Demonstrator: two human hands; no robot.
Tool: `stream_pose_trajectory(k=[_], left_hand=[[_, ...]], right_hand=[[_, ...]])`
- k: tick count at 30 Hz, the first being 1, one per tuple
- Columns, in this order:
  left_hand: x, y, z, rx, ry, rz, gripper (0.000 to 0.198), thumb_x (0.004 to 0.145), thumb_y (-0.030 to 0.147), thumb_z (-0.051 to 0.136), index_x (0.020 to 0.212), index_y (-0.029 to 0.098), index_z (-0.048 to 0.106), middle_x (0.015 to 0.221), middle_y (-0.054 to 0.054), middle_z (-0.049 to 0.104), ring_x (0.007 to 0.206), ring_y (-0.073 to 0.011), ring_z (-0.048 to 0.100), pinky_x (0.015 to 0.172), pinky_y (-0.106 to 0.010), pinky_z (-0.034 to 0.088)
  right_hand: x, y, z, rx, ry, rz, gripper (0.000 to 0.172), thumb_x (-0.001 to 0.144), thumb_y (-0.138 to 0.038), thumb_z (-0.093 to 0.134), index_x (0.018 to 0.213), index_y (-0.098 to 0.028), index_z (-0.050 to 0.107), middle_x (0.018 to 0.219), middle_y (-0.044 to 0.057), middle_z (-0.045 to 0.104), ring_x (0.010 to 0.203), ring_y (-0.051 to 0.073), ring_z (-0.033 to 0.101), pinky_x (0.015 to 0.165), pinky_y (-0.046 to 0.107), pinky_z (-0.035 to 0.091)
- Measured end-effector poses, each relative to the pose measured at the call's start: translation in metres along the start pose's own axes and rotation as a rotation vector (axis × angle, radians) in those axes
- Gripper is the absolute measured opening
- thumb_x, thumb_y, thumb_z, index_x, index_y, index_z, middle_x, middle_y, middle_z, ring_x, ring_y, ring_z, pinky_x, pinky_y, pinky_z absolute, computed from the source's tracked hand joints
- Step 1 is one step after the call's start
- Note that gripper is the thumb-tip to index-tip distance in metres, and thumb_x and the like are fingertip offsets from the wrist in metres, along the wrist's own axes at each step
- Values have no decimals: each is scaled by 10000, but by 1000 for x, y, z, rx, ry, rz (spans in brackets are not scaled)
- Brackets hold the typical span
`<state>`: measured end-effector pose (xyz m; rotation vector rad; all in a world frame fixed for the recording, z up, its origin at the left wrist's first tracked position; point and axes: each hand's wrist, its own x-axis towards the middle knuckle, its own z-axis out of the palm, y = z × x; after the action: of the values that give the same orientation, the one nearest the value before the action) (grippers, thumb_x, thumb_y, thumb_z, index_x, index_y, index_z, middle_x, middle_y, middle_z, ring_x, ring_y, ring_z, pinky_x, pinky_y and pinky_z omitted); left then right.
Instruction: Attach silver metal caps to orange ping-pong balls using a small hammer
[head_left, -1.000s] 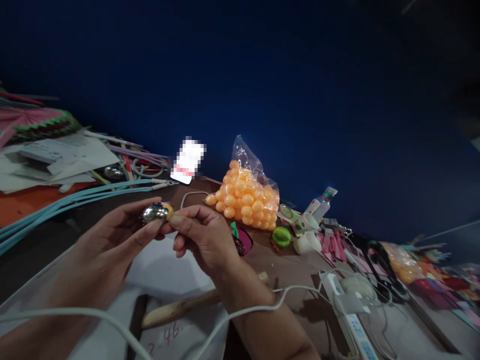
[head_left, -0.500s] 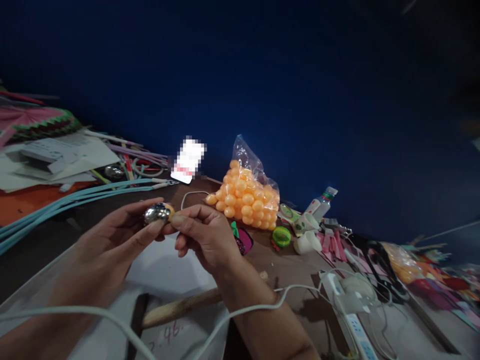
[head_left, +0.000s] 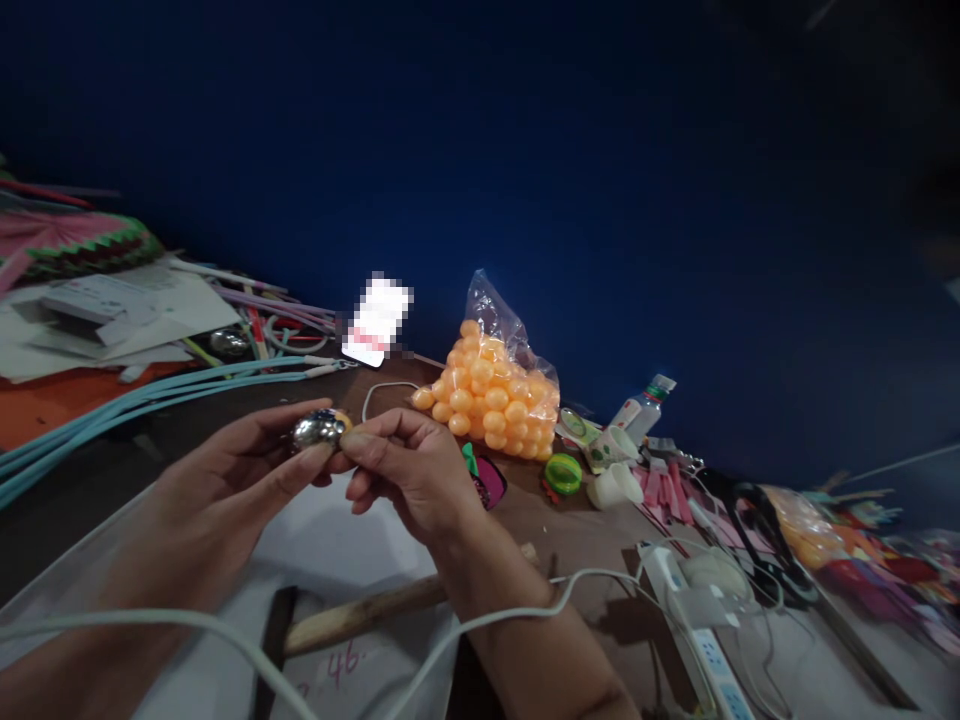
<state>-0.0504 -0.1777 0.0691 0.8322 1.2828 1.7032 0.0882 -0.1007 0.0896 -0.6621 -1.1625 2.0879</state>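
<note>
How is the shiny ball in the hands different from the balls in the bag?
The silver ball is shiny like a mirror; the orange balls are dull and orange. The silver ball is one alone, pinched between the left hand and right hand; the orange balls are many, packed in a clear bag resting on the table. Both are round and look about the same size.

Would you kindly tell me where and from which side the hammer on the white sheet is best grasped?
Probably from above, taking the hammer by its wooden handle near the dark head. It lies flat on the sheet, and its far part runs under the right forearm.
</note>
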Motion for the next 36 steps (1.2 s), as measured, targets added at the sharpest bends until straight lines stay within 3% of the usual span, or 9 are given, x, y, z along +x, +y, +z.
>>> stream_pose_trajectory(k=[8, 10, 15, 20, 22, 29, 33, 36], left_hand=[[1, 1, 0, 16, -19, -16, 470, 646, 363, 872, 1088, 269, 743, 574, 34, 682, 833, -236, 749, 773, -306, 616], [0, 2, 1, 10, -20, -25, 471, 637, 367, 879, 1077, 272, 741, 588, 35, 695, 833, -225, 751, 779, -291, 612], [-2, 2, 2, 8, -16, -24, 525, 606, 398, 892, 1085, 253, 733, 840, -16, 809, 805, -200, 750, 752, -262, 610], [-2, 4, 5, 14, -14, -29, 507, 607, 369, 893, 1076, 241, 750, 665, 5, 768, 794, -248, 758, 736, -320, 629], [-2, 6, 8, -1, 0, -26, 479, 602, 350, 896, 1050, 240, 767, 706, -7, 783, 759, -239, 750, 720, -325, 631], [-2, 4, 15, -188, 34, -156, 475, 553, 327, 929, 1001, 240, 797, 786, -17, 804, 662, -137, 702, 610, -177, 572], [-2, 6, 17, -310, 16, -255, 404, 614, 344, 899, 985, 221, 797, 841, -31, 797, 731, -140, 707, 640, -170, 572], [-2, 11, 19, -323, 49, -257, 361, 595, 307, 905, 932, 227, 802, 822, -16, 788, 687, -121, 685, 629, -159, 570]], right_hand=[[0, 1, 0, -16, -10, 12, 441, 547, -429, 933, 723, -157, 634, 649, 10, 718, 485, 103, 634, 456, 202, 555], [1, 2, 0, -17, -6, 14, 456, 540, -434, 936, 724, -158, 624, 634, 9, 715, 484, 108, 638, 454, 201, 556], [1, -1, 0, -37, 6, 27, 509, 509, -447, 947, 721, -164, 580, 596, -2, 705, 461, 113, 638, 439, 202, 550], [-3, -7, -3, -159, -9, 5, 521, 557, -483, 919, 745, -184, 536, 586, -17, 702, 374, 91, 564, 351, 170, 451], [-4, -7, -4, -221, 0, -13, 505, 592, -499, 898, 741, -188, 530, 572, -22, 694, 347, 72, 515, 317, 150, 384], [3, -3, -6, -270, 20, -46, 536, 582, -526, 892, 752, -199, 503, 545, -49, 664, 334, 60, 478, 325, 149, 349], [-6, -10, -4, -321, -30, -72, 498, 697, -579, 807, 866, -206, 523, 608, -47, 669, 377, 81, 532, 372, 175, 409], [-25, -24, 2, -580, -83, -106, 363, 873, -545, 658, 986, -219, 544, 752, -15, 702, 500, 101, 604, 480, 211, 475]])
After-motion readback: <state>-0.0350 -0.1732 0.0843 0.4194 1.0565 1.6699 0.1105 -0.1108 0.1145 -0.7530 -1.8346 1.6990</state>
